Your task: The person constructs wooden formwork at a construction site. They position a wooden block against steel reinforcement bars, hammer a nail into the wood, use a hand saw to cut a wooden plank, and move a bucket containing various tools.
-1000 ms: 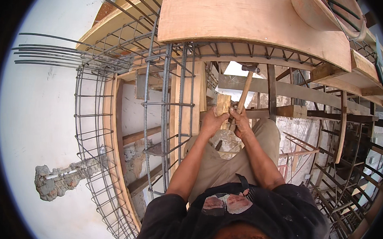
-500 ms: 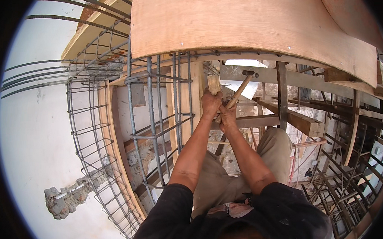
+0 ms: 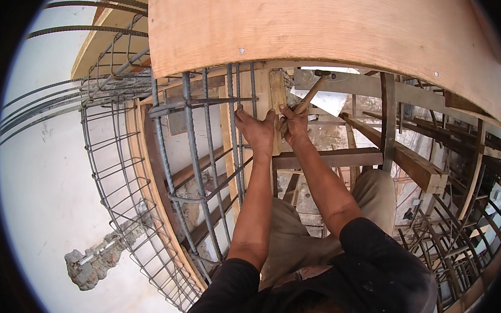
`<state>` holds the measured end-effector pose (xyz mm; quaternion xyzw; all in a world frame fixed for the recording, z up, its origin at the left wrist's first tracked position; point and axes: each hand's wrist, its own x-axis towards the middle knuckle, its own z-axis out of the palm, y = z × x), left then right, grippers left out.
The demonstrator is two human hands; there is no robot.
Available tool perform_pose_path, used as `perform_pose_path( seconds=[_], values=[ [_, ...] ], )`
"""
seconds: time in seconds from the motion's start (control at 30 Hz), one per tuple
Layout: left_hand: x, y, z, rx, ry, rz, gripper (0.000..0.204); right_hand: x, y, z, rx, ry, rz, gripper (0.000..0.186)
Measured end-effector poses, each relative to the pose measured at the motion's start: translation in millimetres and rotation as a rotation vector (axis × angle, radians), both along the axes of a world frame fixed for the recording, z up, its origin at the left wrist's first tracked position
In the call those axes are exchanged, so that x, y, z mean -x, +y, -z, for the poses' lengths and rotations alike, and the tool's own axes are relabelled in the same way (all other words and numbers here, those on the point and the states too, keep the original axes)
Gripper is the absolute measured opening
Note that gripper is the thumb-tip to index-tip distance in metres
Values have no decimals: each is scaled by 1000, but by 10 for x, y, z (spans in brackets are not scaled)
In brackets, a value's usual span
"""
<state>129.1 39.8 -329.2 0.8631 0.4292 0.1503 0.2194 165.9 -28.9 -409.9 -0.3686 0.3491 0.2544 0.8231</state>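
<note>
The wooden strip [image 3: 277, 90] stood between the two grips, running toward twelve o'clock. The left hand [image 3: 257, 132] was spread, thumb at the strip's left edge, fingers toward the rebar cage [image 3: 192, 102] at ten o'clock. The right hand [image 3: 295, 126], at the strip's right edge, was clamped on the hammer [image 3: 308, 98], its head at one o'clock, below a plywood panel [image 3: 323, 28].
</note>
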Motion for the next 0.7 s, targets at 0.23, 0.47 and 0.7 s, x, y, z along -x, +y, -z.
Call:
perform_pose_path(
  seconds=[0.23,0.47,0.7],
  values=[
    [-310,83,131,-25,243,-40,119,-137,19,119,47,-97,-49,54],
    [-585,105,67,74,435,-143,123,-136,-22,164,65,-82,-67,53],
    [-341,190,336,-89,339,-116,112,-127,53,121,110,-79,-107,48]
  ],
)
